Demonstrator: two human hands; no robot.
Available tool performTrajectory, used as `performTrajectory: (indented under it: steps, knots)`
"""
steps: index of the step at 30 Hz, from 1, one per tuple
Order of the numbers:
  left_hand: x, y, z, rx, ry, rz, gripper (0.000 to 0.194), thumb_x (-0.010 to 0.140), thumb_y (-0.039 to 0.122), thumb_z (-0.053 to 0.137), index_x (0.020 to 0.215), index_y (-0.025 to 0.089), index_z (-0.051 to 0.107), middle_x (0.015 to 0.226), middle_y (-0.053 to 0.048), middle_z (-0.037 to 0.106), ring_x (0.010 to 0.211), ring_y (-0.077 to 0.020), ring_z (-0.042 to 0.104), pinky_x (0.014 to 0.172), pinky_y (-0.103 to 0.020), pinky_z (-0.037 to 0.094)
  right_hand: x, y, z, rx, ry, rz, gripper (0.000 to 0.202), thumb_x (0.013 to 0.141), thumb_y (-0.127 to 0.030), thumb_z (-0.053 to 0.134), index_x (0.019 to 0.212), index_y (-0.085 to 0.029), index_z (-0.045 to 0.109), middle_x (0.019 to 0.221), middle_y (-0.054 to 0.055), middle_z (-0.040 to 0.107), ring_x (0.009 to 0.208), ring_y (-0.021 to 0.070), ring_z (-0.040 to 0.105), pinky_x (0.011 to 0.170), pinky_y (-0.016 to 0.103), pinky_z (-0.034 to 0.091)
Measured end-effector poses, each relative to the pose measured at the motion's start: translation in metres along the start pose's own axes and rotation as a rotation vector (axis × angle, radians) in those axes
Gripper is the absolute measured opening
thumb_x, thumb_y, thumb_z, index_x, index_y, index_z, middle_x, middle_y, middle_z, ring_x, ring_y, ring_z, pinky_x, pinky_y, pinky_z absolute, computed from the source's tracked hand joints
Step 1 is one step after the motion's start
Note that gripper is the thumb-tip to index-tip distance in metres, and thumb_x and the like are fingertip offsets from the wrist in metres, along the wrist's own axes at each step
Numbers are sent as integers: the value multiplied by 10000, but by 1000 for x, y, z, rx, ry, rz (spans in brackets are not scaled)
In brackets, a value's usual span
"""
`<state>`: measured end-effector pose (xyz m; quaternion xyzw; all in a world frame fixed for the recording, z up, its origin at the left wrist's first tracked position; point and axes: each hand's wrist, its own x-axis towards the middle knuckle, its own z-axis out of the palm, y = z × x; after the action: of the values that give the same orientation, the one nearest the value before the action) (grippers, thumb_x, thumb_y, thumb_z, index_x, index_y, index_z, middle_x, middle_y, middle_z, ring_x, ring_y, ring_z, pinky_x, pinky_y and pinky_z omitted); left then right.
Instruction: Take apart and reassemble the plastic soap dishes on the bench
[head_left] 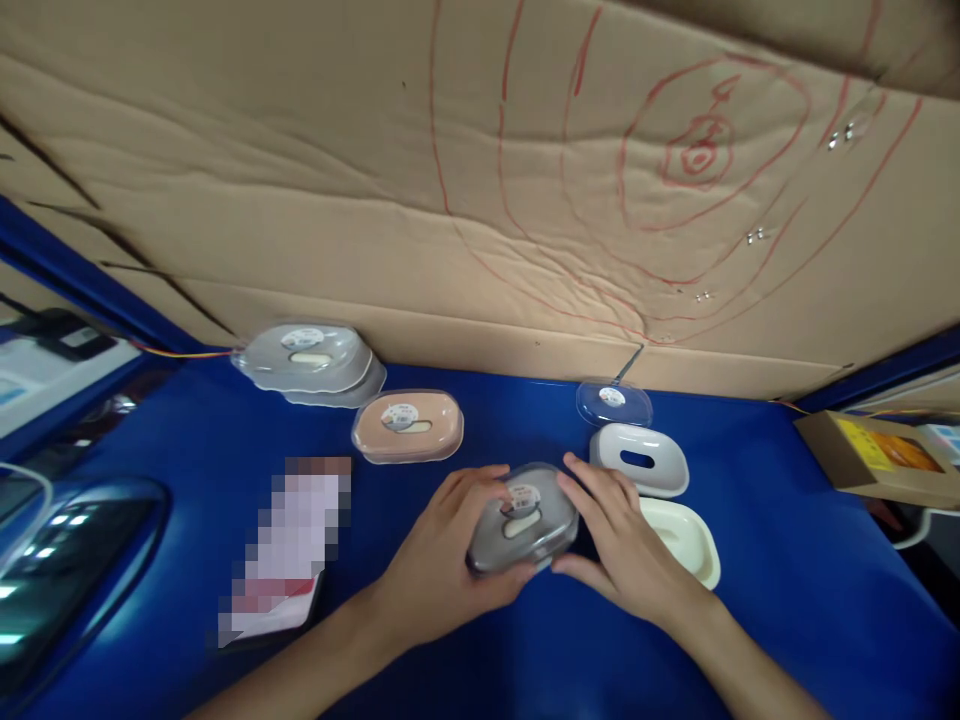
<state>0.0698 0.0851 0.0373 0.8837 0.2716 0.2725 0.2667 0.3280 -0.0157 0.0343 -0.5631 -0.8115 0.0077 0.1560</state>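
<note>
A grey soap dish (532,535) with a clear lid and a round label is held low over the blue table. My left hand (450,560) grips its left end, thumb along the near edge and fingers over the lid. Round the right end, my right hand (619,530) is curved, fingertips and thumb at its edge. Beyond the right hand lie a white slotted tray (671,460), a pale yellow-green dish (697,545) partly covered by that hand, and a clear lid (592,405) with a label.
A peach soap dish (442,425) and stacked grey soap dishes (330,365) sit at the back left. Nearer lies a pixelated flat object (292,550). A cardboard wall (337,180) closes the back; a small cardboard box (832,455) stands right, a dark glossy device (67,560) left.
</note>
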Motion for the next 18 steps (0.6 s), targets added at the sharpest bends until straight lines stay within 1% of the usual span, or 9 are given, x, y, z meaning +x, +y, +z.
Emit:
performTrajectory:
  steps: [2,4,6,9,11,13,15,17,18]
  knots:
    - [-1,0,-5,-98,4,-38,594,835,435,846,1296,269,510,1392,-144,648,1270,-328,642,997,-504,580,-2,-8,-2,20,82,-79,775,1044,-533,590,1639,-151,273,1661,257,374,1559,372,353,1183,612,407]
    - [-2,0,-8,-86,50,-48,546,881,446,809,1302,273,509,1437,-147,621,1318,-332,615,1041,-528,555,-1,-16,-5,28,174,-122,706,1048,-480,605,1606,-155,320,1640,263,380,1555,374,347,1185,605,389]
    - [1,-1,-8,-18,94,-26,500,920,429,772,1311,265,508,1492,-159,579,1376,-344,572,1104,-563,508,2,-21,-8,28,202,-145,578,1055,-433,605,1532,-157,432,1565,246,467,1493,371,421,1166,579,396]
    - [14,-3,-5,80,117,-8,445,978,385,700,1350,246,499,1524,-166,544,1419,-337,536,1161,-556,467,5,-26,-11,58,144,-198,272,1066,-328,588,1277,-162,635,1221,140,695,1155,283,634,1055,459,462]
    - [30,-4,-2,140,106,-18,429,992,366,667,1357,209,505,1499,-183,555,1408,-333,543,1167,-532,469,5,-28,-10,72,123,-218,139,1064,-265,573,1046,-178,680,957,62,710,901,219,640,933,393,482]
    - [50,-7,5,225,52,-38,416,975,330,668,1334,163,541,1460,-207,577,1393,-354,549,1168,-540,464,4,-31,-6,69,111,-231,207,1059,-273,572,890,-189,657,827,31,671,794,195,605,853,365,474]
    - [72,-11,14,261,-1,-33,412,914,271,716,1289,150,595,1440,-218,598,1413,-402,527,1181,-592,431,3,-34,-2,79,72,-247,241,1051,-331,592,863,-191,648,835,32,672,806,195,608,841,357,470]
    - [92,-17,23,269,-42,-24,414,891,227,719,1285,159,614,1456,-214,605,1440,-416,510,1205,-644,381,2,-36,1,104,21,-255,238,1030,-404,631,937,-188,668,924,46,701,873,208,627,875,363,475]
    - [99,-20,26,268,-62,-19,425,899,206,700,1313,172,607,1497,-206,589,1470,-416,486,1230,-690,317,2,-37,1,114,-8,-251,257,1017,-443,651,997,-188,677,976,55,711,914,219,633,897,371,478]
